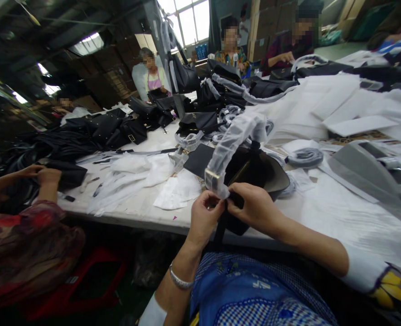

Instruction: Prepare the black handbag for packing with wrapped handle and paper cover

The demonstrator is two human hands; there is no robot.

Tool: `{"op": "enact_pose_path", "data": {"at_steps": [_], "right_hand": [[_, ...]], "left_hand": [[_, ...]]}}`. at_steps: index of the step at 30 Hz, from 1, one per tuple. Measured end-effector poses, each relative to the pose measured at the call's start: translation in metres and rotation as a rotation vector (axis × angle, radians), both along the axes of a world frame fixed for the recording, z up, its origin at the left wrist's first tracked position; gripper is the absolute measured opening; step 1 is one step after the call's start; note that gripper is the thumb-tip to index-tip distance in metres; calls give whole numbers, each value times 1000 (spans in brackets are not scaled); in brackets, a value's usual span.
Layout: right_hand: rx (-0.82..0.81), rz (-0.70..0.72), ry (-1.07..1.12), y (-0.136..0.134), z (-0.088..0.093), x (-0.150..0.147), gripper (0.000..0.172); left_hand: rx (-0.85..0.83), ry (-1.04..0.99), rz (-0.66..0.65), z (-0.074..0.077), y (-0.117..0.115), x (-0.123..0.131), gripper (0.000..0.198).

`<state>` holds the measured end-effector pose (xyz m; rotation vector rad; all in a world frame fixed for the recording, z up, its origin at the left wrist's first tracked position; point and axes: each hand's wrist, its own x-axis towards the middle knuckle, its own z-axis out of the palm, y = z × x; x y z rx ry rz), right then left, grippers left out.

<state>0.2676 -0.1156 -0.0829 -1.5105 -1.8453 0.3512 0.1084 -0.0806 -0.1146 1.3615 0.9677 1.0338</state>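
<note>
A black handbag (275, 174) lies open at the table's front edge, its flap spread to the left. Its handle (236, 140), wrapped in translucent white film, arches above it and bears a gold buckle (213, 175). At the lower end of this handle, just under the buckle, my left hand (203, 217) is closed in a pinch. My right hand (256, 209) pinches close beside it, against the bag's front edge. Both sets of fingertips nearly meet, and they hide exactly what is between them. A black strap hangs below my hands.
White paper pieces (178, 192) lie left of the bag, and a grey tape dispenser (373, 170) stands at right. Rolled wrapped straps (304, 156) and black bags (196, 122) lie behind. A co-worker's hands (39, 174) handle black material at left, above a red stool (94, 280).
</note>
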Motion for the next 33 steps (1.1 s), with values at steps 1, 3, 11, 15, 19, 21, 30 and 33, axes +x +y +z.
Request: {"op": "enact_pose_path", "data": {"at_steps": [1, 3, 11, 15, 19, 21, 30, 33], "right_hand": [[9, 2, -5, 1, 0, 0, 16], [-46, 9, 58, 5, 0, 4, 17], [-311, 156, 430, 25, -7, 28, 30], [-161, 144, 389, 18, -1, 13, 27], [-80, 25, 250, 11, 5, -3, 26], [-91, -3, 171, 8, 9, -3, 22], [-65, 272, -64, -13, 20, 12, 21], [21, 278, -113, -24, 17, 16, 20]], "left_hand": [[6, 8, 12, -1, 0, 1, 22], [22, 17, 30, -4, -1, 4, 21], [32, -26, 7, -1, 12, 3, 32], [11, -35, -33, 4, 18, 0, 38], [69, 26, -18, 1, 19, -3, 36], [133, 86, 10, -5, 17, -5, 34], [887, 533, -54, 7, 30, -26, 50], [919, 707, -414, 44, 37, -26, 33]]}}
